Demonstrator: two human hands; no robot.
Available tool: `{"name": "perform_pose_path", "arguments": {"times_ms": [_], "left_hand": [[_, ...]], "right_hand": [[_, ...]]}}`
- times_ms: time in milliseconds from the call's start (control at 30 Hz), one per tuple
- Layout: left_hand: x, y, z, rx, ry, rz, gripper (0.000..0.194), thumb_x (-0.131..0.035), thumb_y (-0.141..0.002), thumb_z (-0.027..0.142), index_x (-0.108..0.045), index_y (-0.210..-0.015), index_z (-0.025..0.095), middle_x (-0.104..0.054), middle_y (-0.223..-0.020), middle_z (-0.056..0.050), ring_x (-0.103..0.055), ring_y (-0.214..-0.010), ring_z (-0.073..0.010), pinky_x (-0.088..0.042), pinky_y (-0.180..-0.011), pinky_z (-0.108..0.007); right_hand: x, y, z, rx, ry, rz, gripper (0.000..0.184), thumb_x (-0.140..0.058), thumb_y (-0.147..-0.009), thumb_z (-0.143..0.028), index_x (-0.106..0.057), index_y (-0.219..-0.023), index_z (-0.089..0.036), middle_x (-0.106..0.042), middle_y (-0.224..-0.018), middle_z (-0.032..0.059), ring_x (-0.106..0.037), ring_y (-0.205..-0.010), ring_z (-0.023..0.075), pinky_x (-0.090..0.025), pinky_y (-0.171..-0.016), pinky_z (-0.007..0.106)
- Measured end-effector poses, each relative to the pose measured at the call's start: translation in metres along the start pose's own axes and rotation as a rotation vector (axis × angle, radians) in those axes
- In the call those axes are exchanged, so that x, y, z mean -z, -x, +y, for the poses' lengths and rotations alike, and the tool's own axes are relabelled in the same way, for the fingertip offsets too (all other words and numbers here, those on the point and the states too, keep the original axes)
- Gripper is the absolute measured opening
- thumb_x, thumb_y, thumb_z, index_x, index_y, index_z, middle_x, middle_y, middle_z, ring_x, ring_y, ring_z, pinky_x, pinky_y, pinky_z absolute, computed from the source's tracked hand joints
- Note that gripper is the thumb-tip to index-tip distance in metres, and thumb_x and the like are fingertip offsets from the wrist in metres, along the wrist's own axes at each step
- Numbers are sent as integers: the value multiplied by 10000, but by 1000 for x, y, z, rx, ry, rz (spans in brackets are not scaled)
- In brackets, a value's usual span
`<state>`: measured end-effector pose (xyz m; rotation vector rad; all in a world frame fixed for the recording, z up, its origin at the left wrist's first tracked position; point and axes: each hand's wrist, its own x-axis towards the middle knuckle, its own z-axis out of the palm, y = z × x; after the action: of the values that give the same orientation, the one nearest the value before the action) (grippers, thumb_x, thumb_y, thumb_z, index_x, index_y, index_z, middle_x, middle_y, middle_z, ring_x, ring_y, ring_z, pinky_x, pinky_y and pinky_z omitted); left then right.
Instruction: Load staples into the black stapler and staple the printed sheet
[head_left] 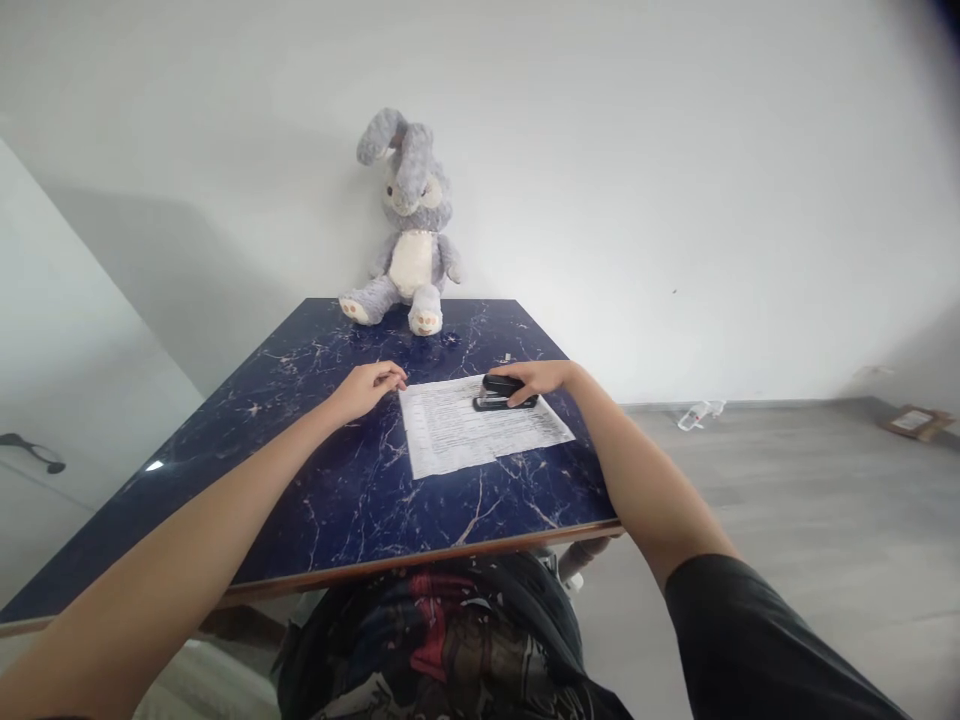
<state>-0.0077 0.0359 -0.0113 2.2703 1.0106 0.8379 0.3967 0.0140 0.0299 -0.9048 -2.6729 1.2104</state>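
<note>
A printed paper sheet [480,432] lies on the dark blue marble-patterned table [352,500]. A black stapler [501,393] rests on the sheet's far edge. My right hand [541,378] lies over the stapler, fingers curled around its right end. My left hand [369,386] rests on the table just left of the sheet's far left corner, fingers curled loosely, with the fingertips near the paper's edge; nothing shows in it.
A grey and white plush rabbit [409,230] sits at the table's far edge against the white wall. On the grey floor to the right lie a small clear object [701,412] and a flat brown item [916,421].
</note>
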Motion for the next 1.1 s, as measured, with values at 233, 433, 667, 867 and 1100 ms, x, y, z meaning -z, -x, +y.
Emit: {"name": "perform_pose_path", "arguments": {"times_ms": [233,433,667,867,1100], "left_hand": [[8,-3,-2,-20,32,145,321,-500,-993,444,-689,-1007,185,-777,-902,-60,-701,-749,-189,-533,-766,-319],[16,-3,3,-16,131,333,299,-518,-988,433,-681,-945,186,-742,-827,-63,-680,-671,-181,-520,-671,-311],[36,-2,24,-116,201,591,258,-553,-1006,388,-673,-900,185,-677,-743,-33,-620,-587,-135,-493,-608,-265],[50,2,29,-89,195,848,227,-565,-1022,354,-669,-894,198,-613,-710,-3,-567,-550,-105,-453,-550,-217],[76,-2,14,110,353,1151,201,-507,-968,212,-584,-783,201,-473,-602,42,-451,-444,-89,-335,-416,-196]], "right_hand": [[3,7,70,-143,231,687,688,-477,-1001,-705,-629,-1401,-168,-492,-1601,212,-447,-1505,356,-381,-1229,525],[-6,-37,85,-464,518,414,845,-427,-1028,-646,-293,-1676,-121,-138,-1767,220,-90,-1652,385,-72,-1318,604],[-27,-133,47,-372,618,330,749,-348,-1076,-592,-258,-1695,-179,-132,-1776,161,-110,-1657,341,-80,-1310,633],[-49,-239,-7,-205,541,344,664,-455,-1075,-520,-372,-1648,-196,-205,-1759,163,-171,-1646,347,-88,-1284,698],[-68,-306,-54,-145,472,288,653,-492,-1061,-532,-400,-1637,-238,-181,-1764,129,-119,-1655,350,-41,-1234,788]]}}
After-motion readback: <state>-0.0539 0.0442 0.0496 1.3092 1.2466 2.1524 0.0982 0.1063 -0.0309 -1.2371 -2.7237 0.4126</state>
